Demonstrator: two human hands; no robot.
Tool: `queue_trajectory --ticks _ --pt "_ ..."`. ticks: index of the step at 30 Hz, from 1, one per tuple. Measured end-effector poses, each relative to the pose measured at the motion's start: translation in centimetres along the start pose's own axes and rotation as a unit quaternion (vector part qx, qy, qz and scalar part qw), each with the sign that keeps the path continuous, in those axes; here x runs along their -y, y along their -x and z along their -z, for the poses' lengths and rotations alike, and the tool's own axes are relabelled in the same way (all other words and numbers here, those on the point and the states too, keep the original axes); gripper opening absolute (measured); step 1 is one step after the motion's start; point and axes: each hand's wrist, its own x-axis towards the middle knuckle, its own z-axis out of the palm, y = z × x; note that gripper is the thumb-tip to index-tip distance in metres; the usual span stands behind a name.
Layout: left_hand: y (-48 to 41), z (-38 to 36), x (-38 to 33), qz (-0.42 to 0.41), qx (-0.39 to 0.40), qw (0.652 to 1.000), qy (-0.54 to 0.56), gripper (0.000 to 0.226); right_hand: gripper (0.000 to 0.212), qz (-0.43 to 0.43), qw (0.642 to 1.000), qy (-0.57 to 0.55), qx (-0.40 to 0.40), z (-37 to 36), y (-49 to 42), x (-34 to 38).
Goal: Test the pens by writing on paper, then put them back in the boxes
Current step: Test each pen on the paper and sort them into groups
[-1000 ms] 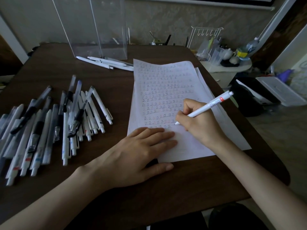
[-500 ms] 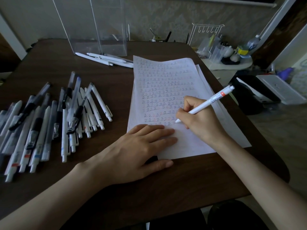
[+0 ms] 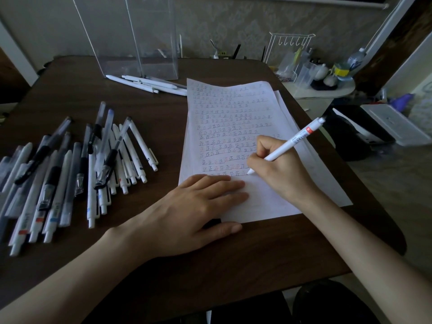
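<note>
My right hand (image 3: 278, 169) grips a white pen (image 3: 294, 141) with a red band, its tip on the paper (image 3: 233, 108) at the lowest row of written marks. The sheet is covered with rows of characters and lies on a dark wooden table (image 3: 257, 253). My left hand (image 3: 194, 213) lies flat with straight fingers on the sheet's lower left corner, thumb on the table. A big heap of white and clear pens (image 3: 70, 169) lies at the left. Three white pens (image 3: 147, 84) lie in front of two clear plastic boxes (image 3: 131, 36) at the back.
More sheets stick out under the top one at the right. Beyond the table's right edge stand a small white side table (image 3: 327, 90) with a wire rack, cups and bottles, and a white lidded bin (image 3: 395, 125) on the floor.
The pen tip has shifted slightly along the bottom row of marks as my right hand writes. My left hand stays flat on the paper.
</note>
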Motion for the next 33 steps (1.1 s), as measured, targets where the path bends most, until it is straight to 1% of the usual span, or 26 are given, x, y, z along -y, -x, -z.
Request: queue_trajectory --ticks 2,5,8,11,13,16,18,22,25,29,31,33 --pt "0.0 0.1 0.0 0.001 -0.013 1.000 0.005 0.057 0.037 0.004 0.999 -0.036 0.008 0.1 0.1 0.2" --pt "0.0 0.6 0.1 0.026 -0.057 0.998 0.031 0.054 0.036 0.006 0.996 -0.086 0.011 0.3 0.2 0.5" --pt "0.0 0.9 0.2 0.059 -0.097 0.991 0.068 0.057 0.016 0.036 0.996 -0.069 0.036 0.3 0.3 0.4" --pt "0.1 1.0 0.2 0.061 -0.114 0.986 0.107 0.064 0.034 0.050 0.995 -0.052 0.062 0.6 0.3 0.2" --pt "0.1 1.0 0.2 0.042 -0.120 0.985 0.115 0.065 0.033 0.044 0.993 -0.079 0.074 0.7 0.4 0.4" --pt "-0.1 0.8 0.4 0.006 -0.126 0.987 0.098 0.057 0.027 0.035 0.991 -0.099 0.081 0.6 0.4 0.7" --pt "-0.1 0.6 0.6 -0.006 -0.124 0.988 0.096 0.057 0.028 0.037 0.993 -0.077 0.085 0.4 0.3 0.8" --pt "-0.1 0.6 0.6 -0.014 -0.118 0.990 0.083 0.066 0.034 0.035 0.994 -0.043 0.092 0.3 0.3 0.7" --pt "-0.2 0.6 0.9 -0.009 -0.116 0.990 0.085 0.060 0.036 0.036 0.994 -0.032 0.100 0.1 0.3 0.7" --pt "-0.2 0.3 1.2 -0.024 -0.145 0.984 0.097 0.048 0.039 0.044 0.993 0.005 0.107 0.0 0.3 0.4" --pt "-0.2 0.2 1.4 -0.028 -0.144 0.986 0.084 0.048 0.045 0.046 0.992 0.021 0.116 0.0 0.3 0.4" --pt "-0.1 0.6 1.7 -0.009 -0.149 0.987 0.056 0.052 0.050 0.052 0.989 0.040 0.130 0.1 -0.2 1.0"
